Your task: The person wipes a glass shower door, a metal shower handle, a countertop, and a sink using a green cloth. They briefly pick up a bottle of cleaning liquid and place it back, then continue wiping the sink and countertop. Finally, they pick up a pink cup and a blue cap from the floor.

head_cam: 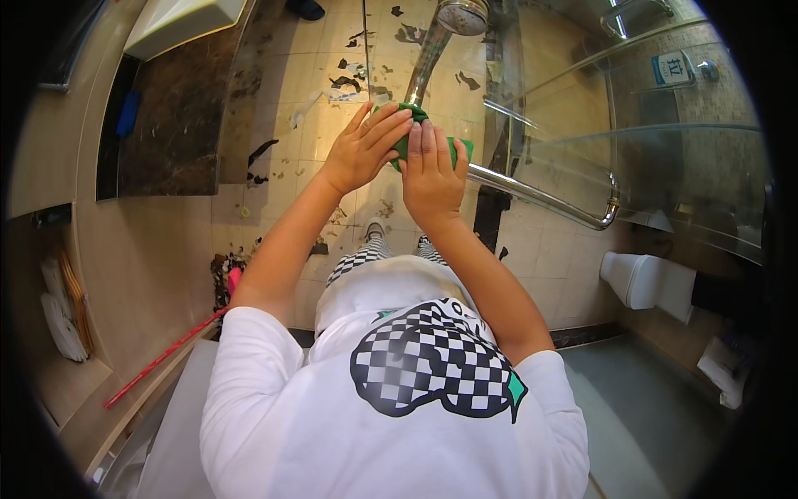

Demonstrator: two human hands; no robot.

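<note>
Both of my hands press on a green cloth (462, 151) that covers part of a chrome pipe. My left hand (366, 146) lies across its left side with the fingers pointing up and to the right. Beside it, my right hand (434, 171) rests on the cloth with the fingers close together. Beyond the cloth, a chrome pipe section (428, 62) runs up to a round shower head (462, 15). To the right, a chrome pipe section (536, 194) extends to a bend near the glass. The cloth and hands hide the pipe between these sections.
Dark scraps (346, 82) litter the tiled floor (305, 143). Glass panels (654, 150) stand at right, near a white toilet (636, 280). A white basin (187, 22) and a dark stone counter (174, 125) are at upper left. A red pole (165, 355) leans at lower left.
</note>
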